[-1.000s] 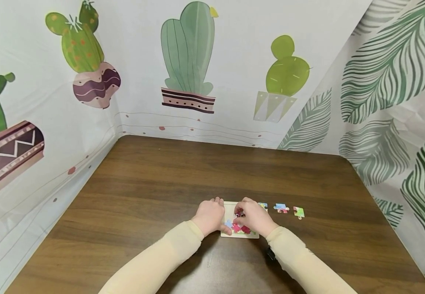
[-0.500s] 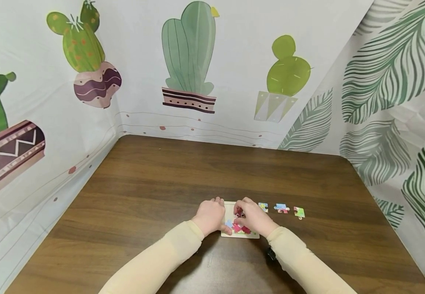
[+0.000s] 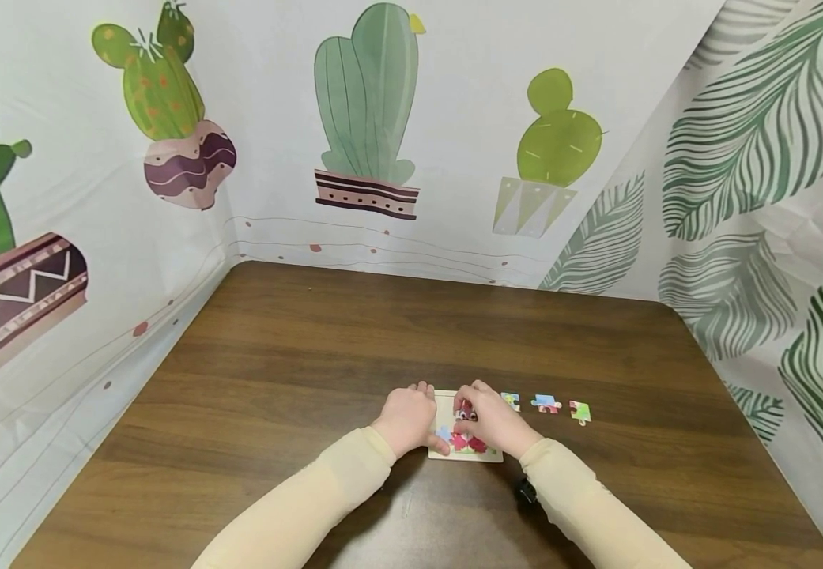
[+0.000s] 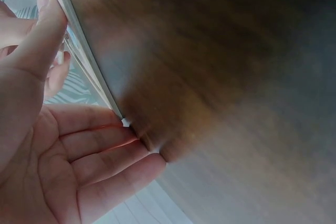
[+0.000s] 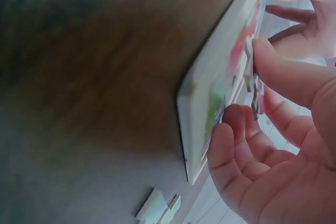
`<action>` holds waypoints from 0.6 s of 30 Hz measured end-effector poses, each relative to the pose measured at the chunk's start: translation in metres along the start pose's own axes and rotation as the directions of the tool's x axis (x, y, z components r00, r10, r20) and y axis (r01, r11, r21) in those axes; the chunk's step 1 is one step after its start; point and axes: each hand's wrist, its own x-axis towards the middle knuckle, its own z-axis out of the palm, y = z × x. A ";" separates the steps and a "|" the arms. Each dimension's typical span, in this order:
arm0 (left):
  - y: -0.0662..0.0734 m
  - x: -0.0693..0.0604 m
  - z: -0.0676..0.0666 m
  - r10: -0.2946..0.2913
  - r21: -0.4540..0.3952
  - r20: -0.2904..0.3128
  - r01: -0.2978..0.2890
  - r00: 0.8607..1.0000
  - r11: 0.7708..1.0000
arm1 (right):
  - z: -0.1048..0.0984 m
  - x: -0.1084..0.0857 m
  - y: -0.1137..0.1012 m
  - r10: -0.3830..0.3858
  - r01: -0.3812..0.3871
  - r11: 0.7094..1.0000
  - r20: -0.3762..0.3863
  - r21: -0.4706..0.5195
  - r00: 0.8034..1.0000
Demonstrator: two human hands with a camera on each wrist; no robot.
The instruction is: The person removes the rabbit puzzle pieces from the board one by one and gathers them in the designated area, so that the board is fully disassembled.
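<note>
In the head view a small wooden jigsaw board (image 3: 464, 457) lies near the front of the table, partly filled with red and blue picture pieces. My left hand (image 3: 409, 415) steadies its left side. The left wrist view shows that hand's thumb (image 4: 52, 22) on the board's rim, its straight fingers reaching the far corner and the table. Over the board, my right hand (image 3: 494, 419) pinches a puzzle piece (image 3: 466, 413) with a red figure and eyes. Seen from the right wrist, the piece (image 5: 255, 95) stands tilted between thumb and fingers, while other fingertips touch the board.
Three loose puzzle pieces sit in a row right of the board: a blue and yellow one (image 3: 511, 401), a blue and red one (image 3: 545, 404) and a green one (image 3: 579, 411). Printed cloth (image 3: 454, 118) hangs behind the brown table (image 3: 326, 332).
The piece in my right hand has tilted slightly, so more of its printed face shows. My left hand has stayed in place on the board.
</note>
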 end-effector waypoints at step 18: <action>0.001 0.001 -0.001 -0.008 -0.012 0.023 0.008 1.000 1.000 | -0.016 -0.007 0.018 0.057 -0.050 0.976 -0.024 0.212 0.998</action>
